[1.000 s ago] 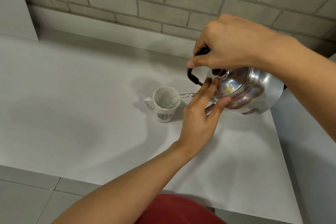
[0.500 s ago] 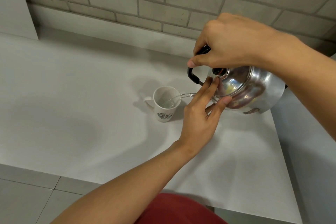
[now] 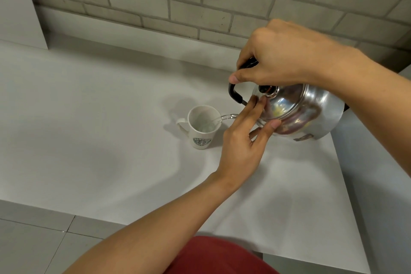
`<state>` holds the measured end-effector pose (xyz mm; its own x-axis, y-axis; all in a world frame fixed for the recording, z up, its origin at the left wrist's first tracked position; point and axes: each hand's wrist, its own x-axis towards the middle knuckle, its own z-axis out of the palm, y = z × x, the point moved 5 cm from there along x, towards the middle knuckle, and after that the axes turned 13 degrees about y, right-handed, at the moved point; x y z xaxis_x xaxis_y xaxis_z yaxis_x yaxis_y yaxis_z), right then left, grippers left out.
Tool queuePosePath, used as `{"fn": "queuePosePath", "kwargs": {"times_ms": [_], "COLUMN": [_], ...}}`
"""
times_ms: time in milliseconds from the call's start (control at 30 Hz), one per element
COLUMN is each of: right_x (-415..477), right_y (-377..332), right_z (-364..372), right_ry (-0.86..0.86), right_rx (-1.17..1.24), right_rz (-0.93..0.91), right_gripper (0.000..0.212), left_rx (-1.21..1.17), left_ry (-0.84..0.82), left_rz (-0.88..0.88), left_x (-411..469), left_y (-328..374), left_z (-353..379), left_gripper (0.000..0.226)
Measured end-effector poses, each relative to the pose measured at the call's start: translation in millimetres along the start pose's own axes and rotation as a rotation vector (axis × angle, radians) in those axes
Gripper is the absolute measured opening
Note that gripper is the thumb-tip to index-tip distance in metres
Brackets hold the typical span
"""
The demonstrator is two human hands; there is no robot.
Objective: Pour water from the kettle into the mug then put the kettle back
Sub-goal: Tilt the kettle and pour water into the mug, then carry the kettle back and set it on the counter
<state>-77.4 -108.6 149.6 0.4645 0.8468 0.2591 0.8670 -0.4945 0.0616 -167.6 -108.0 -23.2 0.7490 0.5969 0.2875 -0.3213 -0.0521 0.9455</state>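
A shiny steel kettle (image 3: pixel 311 115) with a black handle hangs tilted to the left above the white counter (image 3: pixel 100 140). My right hand (image 3: pixel 282 55) grips the handle from above. My left hand (image 3: pixel 242 147) presses its fingertips against the kettle's lid; the spout is hidden behind those fingers. A thin stream of water (image 3: pixel 224 117) runs from there into a white mug (image 3: pixel 201 128) with a green round logo, which stands upright on the counter with its handle to the left. Water shows inside the mug.
A grey brick wall (image 3: pixel 200 6) rises behind the counter, with a white panel (image 3: pixel 15 2) at the far left. The counter's front edge runs along the bottom, above a tiled floor (image 3: pixel 33 240). A lower grey surface (image 3: pixel 378 173) adjoins on the right.
The kettle has tipped slightly further and the stream keeps running into the mug. Both hands stay in almost the same place.
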Motion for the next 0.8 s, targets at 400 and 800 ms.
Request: {"fn": "queuePosePath", "kwargs": {"times_ms": [400, 800], "right_x": [-59, -130], "right_y": [33, 75], "right_z": [9, 41], "right_ry": [0.316, 0.637], "right_rx": [0.240, 0.623], "right_rz": [0.204, 0.522], "right_gripper": [0.038, 0.002], "left_rx": [0.425, 0.389], "left_ry": [-0.183, -0.068], "left_rz": [0.178, 0.242], "left_x": [7, 24], "left_y": [2, 22], "left_z": [-19, -21], "left_gripper": [0.051, 0.038]}}
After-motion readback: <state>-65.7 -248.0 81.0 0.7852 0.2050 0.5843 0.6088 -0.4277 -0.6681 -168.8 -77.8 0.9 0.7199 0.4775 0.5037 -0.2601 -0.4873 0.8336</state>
